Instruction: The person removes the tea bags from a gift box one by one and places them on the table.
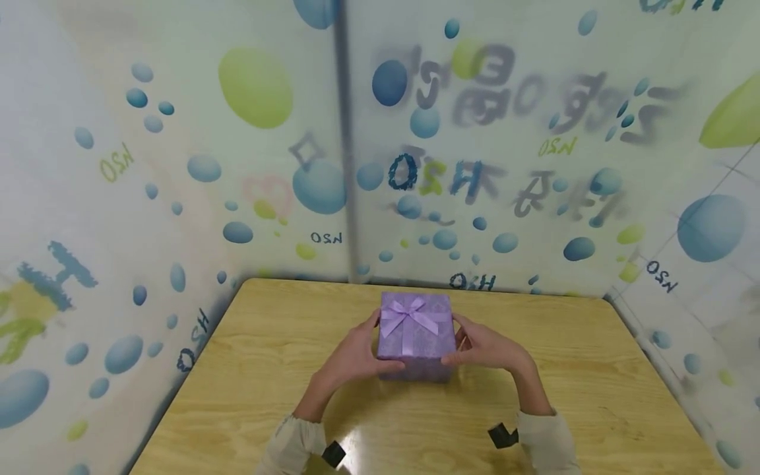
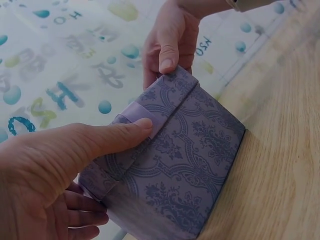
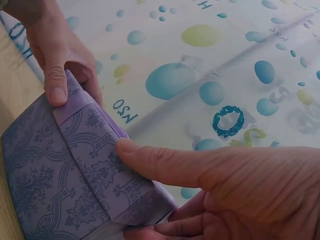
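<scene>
A purple gift box (image 1: 432, 343) with a damask pattern sits on the wooden table, its lid topped by a lilac ribbon bow (image 1: 411, 318). My left hand (image 1: 354, 356) grips the lid from the left, thumb along the front over the ribbon band (image 2: 147, 114) and fingers at the side. From the opposite side my right hand (image 1: 488, 348) holds the lid, its thumb (image 3: 160, 162) on the front near the corner. In both wrist views the lid's lower edge shows as a line across the box's front, with the lid fitted over the base.
The wooden table (image 1: 267, 396) runs back to a wall covering (image 1: 285, 257) printed with blue and green drops and lettering. Similar covering stands along the left and right sides. A small black piece (image 1: 334, 454) sits by the left cuff, another (image 1: 503, 435) by the right.
</scene>
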A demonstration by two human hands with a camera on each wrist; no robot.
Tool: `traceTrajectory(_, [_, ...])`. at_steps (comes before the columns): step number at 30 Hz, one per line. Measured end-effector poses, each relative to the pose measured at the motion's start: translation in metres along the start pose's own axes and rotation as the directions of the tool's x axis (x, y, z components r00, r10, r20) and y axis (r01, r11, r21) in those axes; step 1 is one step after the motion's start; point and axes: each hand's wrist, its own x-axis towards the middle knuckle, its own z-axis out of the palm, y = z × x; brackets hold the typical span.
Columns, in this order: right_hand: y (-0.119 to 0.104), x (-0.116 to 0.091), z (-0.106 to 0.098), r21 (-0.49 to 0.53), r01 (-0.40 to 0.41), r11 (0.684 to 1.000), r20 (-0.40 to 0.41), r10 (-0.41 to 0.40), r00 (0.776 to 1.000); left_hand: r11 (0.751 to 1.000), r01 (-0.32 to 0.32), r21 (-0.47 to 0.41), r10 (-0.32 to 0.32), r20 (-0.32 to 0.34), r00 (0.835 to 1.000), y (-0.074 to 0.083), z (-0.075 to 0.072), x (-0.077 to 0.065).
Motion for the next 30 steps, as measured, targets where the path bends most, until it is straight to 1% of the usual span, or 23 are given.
traceTrajectory(5, [-0.002,-0.001,0.000,-0.001,0.006,1.000,-0.016,-0.006,1.000,1.000,0.004,-0.020,-0.004,0.002,1.000,0.000,-0.002,0.000])
traceTrajectory(9, [-0.005,-0.002,-0.001,-0.009,0.009,1.000,-0.032,-0.010,0.999,0.998,0.005,-0.065,-0.006,-0.009,1.000,0.001,-0.003,0.000])
traceTrajectory(18, [-0.013,-0.002,-0.002,-0.014,0.028,1.000,-0.095,-0.029,0.995,0.986,-0.007,-0.166,-0.003,-0.057,0.998,0.004,-0.006,0.002])
traceTrajectory(25, [-0.022,-0.001,0.001,0.006,0.064,0.998,-0.151,-0.062,0.987,0.965,-0.078,-0.248,0.054,-0.102,0.993,0.006,-0.016,0.003])
traceTrajectory(27, [-0.026,0.000,0.004,0.011,0.080,0.997,-0.170,-0.077,0.982,0.959,-0.066,-0.275,0.036,-0.113,0.993,0.007,-0.020,0.002])
traceTrajectory(30, [-0.033,0.005,0.012,0.043,0.098,0.994,-0.205,-0.087,0.975,0.950,-0.038,-0.310,-0.002,-0.127,0.992,0.008,-0.026,-0.001])
